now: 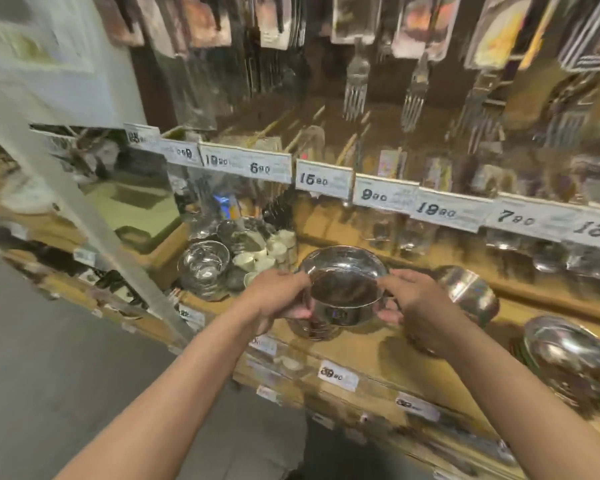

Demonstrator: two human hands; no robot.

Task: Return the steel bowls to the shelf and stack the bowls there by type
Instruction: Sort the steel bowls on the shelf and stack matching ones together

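**Steel bowl held in both hands over the wooden shelf**

Steel gleams at the centre of the view: a deep steel bowl [343, 289] with a flared rim is held in both hands just above the wooden shelf [361, 351], its mouth tipped toward the camera. The left hand [278, 299] grips the bowl's left side, thumb over the rim and fingers [300, 312] curled closed against the outer wall. The right hand [420, 306] holds the opposite side the same way, thumb at the rim and fingers [388, 315] pressed to the wall below.

Whether the bowl's base touches the shelf or anything beneath it cannot be told through the blur.

To the left on the same shelf stands a stack of small steel bowls [203, 268], beside a cluster of small white cups [271, 252]. Just right of the right hand another steel bowl [471, 292] lies tilted on its side. Further right, near the frame edge, a wide shallow steel bowl [572, 358] rests on the shelf.

White price tags [324, 180] line the edge of the shelf above, and packaged forks [355, 84] hang overhead.
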